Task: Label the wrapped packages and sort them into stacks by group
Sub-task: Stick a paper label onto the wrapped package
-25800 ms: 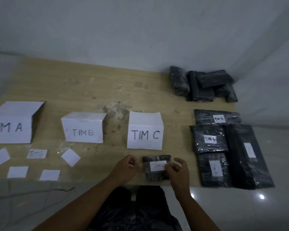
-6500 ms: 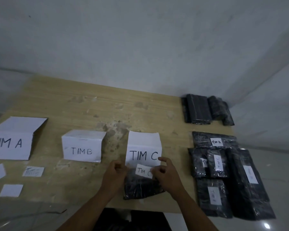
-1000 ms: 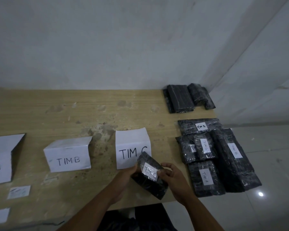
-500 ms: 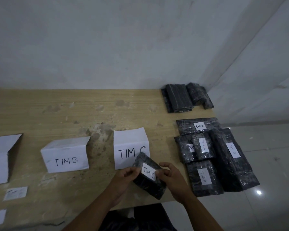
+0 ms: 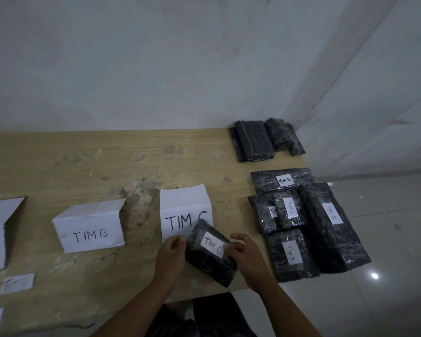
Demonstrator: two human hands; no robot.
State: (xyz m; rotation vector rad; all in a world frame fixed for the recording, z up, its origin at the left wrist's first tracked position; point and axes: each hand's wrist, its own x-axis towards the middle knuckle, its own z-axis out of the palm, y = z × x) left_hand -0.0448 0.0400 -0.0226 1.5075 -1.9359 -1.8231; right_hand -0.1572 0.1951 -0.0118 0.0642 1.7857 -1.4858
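I have one wrapped package (image 5: 204, 263) in both hands, tilted just in front of the TIM C sign (image 5: 185, 207) near the table's (image 5: 107, 166) front edge. I cannot tell whether it rests on the wood. My left hand (image 5: 170, 251) pinches its left edge with curled fingers, and my right hand (image 5: 246, 254) curls round the right end, fingertips on its label (image 5: 213, 246), which reads TIM C. So I judge this one labelled or nearly so. To my right lie the labelled packages (image 5: 301, 227), A, B and C mixed together in one cluster, so I judge the sorting unbegun: nothing lies before the TIM B sign (image 5: 90, 229). At the far corner a few bare packages (image 5: 255, 141) wait for labels, and paper slips (image 5: 17, 283) lie at my left.
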